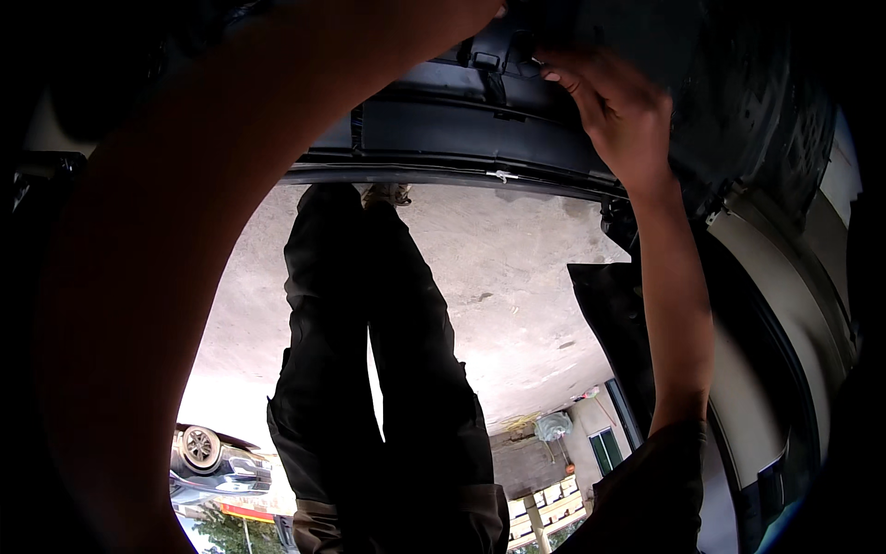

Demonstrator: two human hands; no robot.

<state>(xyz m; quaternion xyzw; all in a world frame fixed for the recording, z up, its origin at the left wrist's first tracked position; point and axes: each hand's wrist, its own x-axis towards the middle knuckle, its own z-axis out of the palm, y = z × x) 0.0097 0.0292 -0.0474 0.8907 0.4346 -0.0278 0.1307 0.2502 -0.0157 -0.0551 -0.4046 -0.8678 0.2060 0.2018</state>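
Note:
My right hand is bent at the wrist, its thumb and fingers drawn together against a dark vehicle part. A small pale spot shows at the fingertips; what they pinch is too dark to make out. Just left of them, a black clip-like bracket sits on a black plastic panel. My left forearm sweeps across the left side to the top edge. Only a bit of my left hand shows there, above the bracket, and its fingers are hidden.
A dark strip with a small white piece edges the panel. My legs stand on a pale concrete floor. A pale curved body panel lies right of my arm. Upside down in the background is a parked car.

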